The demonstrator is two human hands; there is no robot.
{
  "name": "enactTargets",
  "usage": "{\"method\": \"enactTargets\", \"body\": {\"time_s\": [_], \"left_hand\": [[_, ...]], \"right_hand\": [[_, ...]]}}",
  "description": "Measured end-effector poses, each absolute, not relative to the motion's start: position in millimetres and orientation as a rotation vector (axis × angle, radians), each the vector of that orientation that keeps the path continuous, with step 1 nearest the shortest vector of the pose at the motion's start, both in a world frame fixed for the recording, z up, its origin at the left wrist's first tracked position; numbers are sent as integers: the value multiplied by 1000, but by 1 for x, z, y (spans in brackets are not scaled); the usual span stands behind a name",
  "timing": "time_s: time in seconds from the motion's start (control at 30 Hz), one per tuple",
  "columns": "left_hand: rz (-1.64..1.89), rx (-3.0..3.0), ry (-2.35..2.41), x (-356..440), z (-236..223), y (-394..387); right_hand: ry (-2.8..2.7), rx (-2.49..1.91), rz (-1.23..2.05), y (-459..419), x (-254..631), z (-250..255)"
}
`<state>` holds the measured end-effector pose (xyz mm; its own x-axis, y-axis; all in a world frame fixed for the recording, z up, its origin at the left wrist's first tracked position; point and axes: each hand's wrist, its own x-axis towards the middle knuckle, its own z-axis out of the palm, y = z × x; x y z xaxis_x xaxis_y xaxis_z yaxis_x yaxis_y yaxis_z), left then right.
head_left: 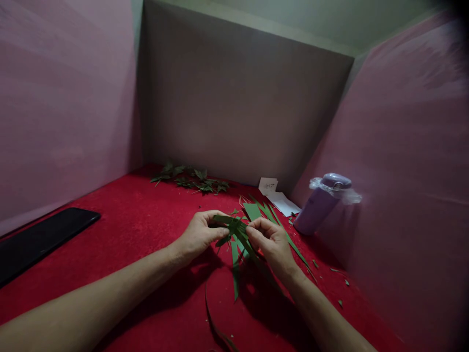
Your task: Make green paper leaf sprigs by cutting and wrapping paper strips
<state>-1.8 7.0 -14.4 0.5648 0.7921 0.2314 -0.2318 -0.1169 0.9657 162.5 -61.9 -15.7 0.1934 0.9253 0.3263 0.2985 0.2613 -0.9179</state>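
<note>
Between my two hands is a bunch of interlaced green leaf strips (237,226), with a long strip end (235,274) hanging down toward the cloth. My left hand (200,232) is closed on its left side, thumb and fingers pinching the strips. On the other side my right hand (271,242) pinches the strips between thumb and forefinger. Just behind and to the right, long green leaf blades (286,232) lie on the red cloth. A flat green piece (252,211) shows behind the strips. Part of the woven middle is covered by my fingers.
A purple bottle (318,205) with clear plastic around its top stands at right. White papers (282,202) lie near the back wall. Lobed leaves (200,182) are heaped at the back left. A black flat object (47,239) lies at left. Leaf scraps (340,303) dot the right side.
</note>
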Motion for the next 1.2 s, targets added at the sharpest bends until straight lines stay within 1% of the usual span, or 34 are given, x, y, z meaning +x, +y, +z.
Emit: {"method": "enactTargets", "body": {"time_s": [0.47, 0.67, 1.03, 1.2], "left_hand": [[1054, 1533, 558, 3, -20, -3], [1079, 1549, 576, 6, -20, -11], [1058, 1538, 584, 8, -22, -16], [1044, 1479, 531, 10, -22, -17]], "right_hand": [[-1419, -1284, 610, -68, 156, -21], [-1614, -1338, 339, -74, 149, -18], [-1797, -1382, 80, -75, 149, -18], [-1783, -1360, 183, -75, 151, -18]]}}
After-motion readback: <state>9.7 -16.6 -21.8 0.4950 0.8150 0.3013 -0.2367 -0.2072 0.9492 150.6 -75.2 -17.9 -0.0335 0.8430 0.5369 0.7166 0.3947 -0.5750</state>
